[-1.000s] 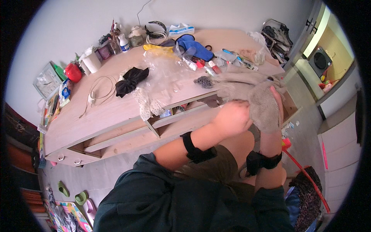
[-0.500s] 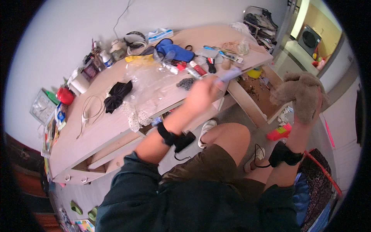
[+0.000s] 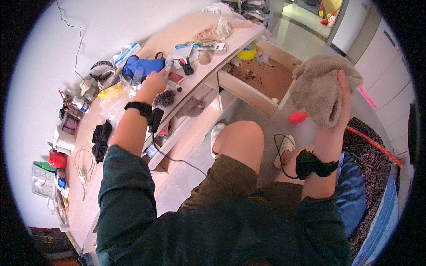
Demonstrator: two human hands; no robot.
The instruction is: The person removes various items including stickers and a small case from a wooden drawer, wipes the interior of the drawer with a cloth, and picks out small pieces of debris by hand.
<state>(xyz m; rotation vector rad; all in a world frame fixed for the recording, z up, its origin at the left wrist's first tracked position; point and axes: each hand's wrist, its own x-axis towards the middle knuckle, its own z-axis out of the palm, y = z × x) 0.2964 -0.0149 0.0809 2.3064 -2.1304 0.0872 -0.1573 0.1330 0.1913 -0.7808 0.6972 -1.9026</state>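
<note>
My left hand [image 3: 154, 83] is closed over the near part of the desk, gripping a pale slim object [image 3: 168, 68] whose kind is unclear. Around it lie a clear plastic bag [image 3: 113, 104], a blue cloth item [image 3: 141, 65], a dark red item [image 3: 175, 77] and a dark grey mesh-like bundle [image 3: 164, 98]. Off to the right, my right hand [image 3: 344, 99] grips a fluffy grey-brown cloth [image 3: 321, 86], bunched and hanging. Beside the cloth, a pulled-out drawer [image 3: 248, 95] has dark crumbs on its brown bottom and a yellow tape roll [image 3: 247, 52] at its far corner.
A black cloth [image 3: 102, 139] and a white cable [image 3: 83, 166] lie on the desk's left part. Bottles [image 3: 80, 104] line the wall. Under the drawer, a bright red item [image 3: 298, 116] is on the floor. A chair with a dark speckled cover [image 3: 366, 155] stands at my right.
My left hand has moved left, from near the drawer to over the desk clutter, with the pale object. The view has swung right. My right hand still holds the cloth, which hangs more spread out.
</note>
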